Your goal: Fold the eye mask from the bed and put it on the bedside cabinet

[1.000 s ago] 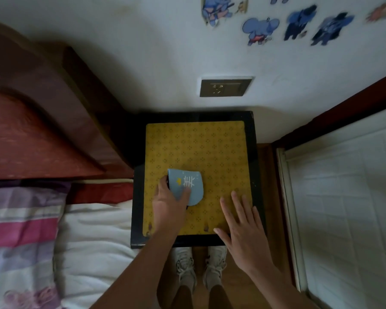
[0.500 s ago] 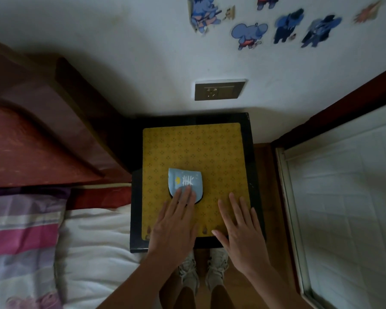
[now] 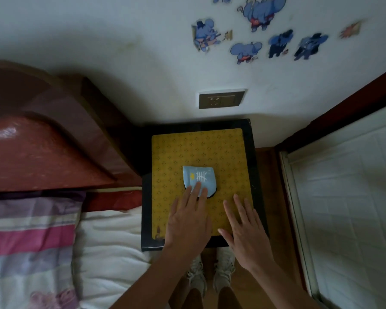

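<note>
While the folded eye mask (image 3: 200, 179) lies on the yellow mat (image 3: 221, 152) of the bedside cabinet (image 3: 253, 166), a little toward the mat's near left part, the left hand (image 3: 188, 221) is flat over it. Its fingers (image 3: 196, 189) are stretched and close together, and their tips press on the near edge of the mask, not clamped around it. The right hand (image 3: 245, 230) rests just beside, palm down over the near right corner of the mat, its fingers slightly apart and holding nothing. To the left of the cabinet are the bed (image 3: 112, 237) with a striped pillow (image 3: 29, 241) and a dark red headboard (image 3: 42, 148). On the wall behind the cabinet is a socket (image 3: 221, 100).
</note>
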Available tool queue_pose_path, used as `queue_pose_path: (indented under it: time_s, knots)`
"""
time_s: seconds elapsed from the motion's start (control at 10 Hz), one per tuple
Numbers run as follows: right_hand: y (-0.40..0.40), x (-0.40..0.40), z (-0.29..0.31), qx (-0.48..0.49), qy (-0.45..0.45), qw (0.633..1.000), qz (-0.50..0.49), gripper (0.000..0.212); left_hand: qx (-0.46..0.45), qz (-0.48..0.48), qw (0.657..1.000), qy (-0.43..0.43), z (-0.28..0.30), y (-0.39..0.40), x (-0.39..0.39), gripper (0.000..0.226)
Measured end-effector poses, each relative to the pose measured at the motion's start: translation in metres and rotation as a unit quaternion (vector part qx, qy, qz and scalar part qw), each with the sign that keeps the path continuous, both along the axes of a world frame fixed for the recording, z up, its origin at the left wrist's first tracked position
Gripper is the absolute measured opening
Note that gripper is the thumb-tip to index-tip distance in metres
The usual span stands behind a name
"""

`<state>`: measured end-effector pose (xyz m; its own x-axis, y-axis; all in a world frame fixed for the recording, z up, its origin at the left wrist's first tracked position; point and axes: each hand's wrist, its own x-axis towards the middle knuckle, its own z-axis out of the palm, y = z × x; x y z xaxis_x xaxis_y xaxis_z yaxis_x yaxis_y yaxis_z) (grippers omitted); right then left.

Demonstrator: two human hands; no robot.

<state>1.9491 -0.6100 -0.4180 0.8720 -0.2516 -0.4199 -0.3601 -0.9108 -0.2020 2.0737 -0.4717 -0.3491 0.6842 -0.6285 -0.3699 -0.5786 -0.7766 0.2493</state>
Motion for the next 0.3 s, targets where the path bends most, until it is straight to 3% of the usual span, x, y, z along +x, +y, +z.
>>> queue_pose_path:
  time_s: [0.2,0.3]
  knots:
    - [-0.012,0.016,0.072,0.042,-0.021,0.999,-0.011,0.066,-0.018,0.017,0.999,-0.044,0.069,0.020,0.022,0.053]
    - [-0.022,0.032,0.124,0.056,-0.073,0.996,-0.022,0.062,-0.065,0.037,0.995,-0.074,0.116,0.018,0.034,0.052]
